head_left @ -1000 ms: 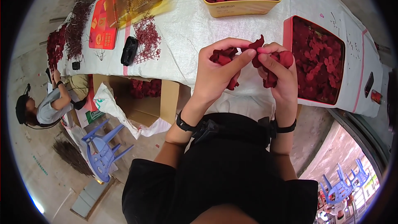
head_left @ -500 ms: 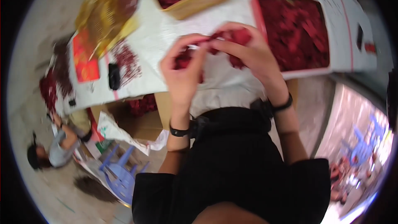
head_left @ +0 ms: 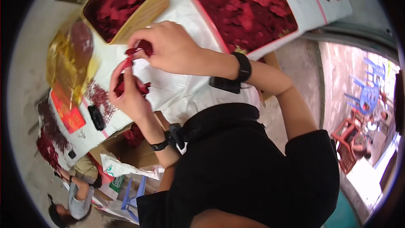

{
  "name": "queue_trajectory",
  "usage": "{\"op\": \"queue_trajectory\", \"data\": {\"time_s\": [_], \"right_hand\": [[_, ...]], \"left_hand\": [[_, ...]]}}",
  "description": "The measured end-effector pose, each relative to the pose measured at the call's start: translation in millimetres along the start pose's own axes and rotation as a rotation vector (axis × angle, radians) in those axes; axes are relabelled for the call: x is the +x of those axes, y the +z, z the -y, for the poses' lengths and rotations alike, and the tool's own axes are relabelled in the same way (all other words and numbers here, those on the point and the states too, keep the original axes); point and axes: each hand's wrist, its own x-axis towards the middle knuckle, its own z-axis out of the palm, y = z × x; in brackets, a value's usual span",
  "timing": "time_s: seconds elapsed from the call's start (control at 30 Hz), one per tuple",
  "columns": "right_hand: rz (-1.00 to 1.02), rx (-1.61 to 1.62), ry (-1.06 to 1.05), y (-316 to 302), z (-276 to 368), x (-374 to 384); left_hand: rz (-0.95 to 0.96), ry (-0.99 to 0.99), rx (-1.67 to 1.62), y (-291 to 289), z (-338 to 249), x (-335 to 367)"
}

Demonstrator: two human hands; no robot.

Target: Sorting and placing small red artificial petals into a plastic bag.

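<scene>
My left hand (head_left: 131, 97) is closed around a bunch of dark red petal-like pieces (head_left: 143, 88), its fingertips pinching one up near the other hand. Just above and to the right, my right hand (head_left: 168, 48) has its thumb and fingers closed on another dark red petal-like piece (head_left: 145, 47). The fingertips of both hands almost meet over the white table cover (head_left: 177, 90). A yellow-sided box (head_left: 137, 20) filled with red pieces stands beyond my hands. To the right of it is a wider red-rimmed tray (head_left: 219, 38), also full of them.
At the left lie a yellow plastic bag (head_left: 63, 59), a red packet (head_left: 67, 109), a black object (head_left: 96, 117) and scattered red bits (head_left: 103, 97). An open cardboard box (head_left: 145, 152) stands below the table edge. A person (head_left: 78, 194) works at the lower left; blue chairs (head_left: 365, 93) stand far right.
The view has swung, shifting the table and boxes left in the picture. My hands are now further left, right arm reaching across, still holding red pieces with fingertips close together.
</scene>
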Motion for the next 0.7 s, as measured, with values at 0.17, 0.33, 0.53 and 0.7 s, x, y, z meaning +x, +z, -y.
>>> {"op": "queue_trajectory", "data": {"time_s": [0.17,0.33,0.53,0.7], "right_hand": [[-0.211,0.097,-0.063,46.5,38.9,15.5],[-0.062,0.562,0.372,79.0,66.8,26.0],[-0.373,0.806,0.618,44.6,16.5,11.0],[-0.218,0.486,0.605,42.4,7.1,-0.5]], "left_hand": [[0.064,0.027,-0.003,-56.5,-20.1,29.3],[0.200,0.014,-0.028,-105.0,-30.5,58.0],[0.293,-0.412,-0.419,-113.2,11.3,64.5],[0.399,-0.681,-0.744,-98.9,36.1,60.9]]}}
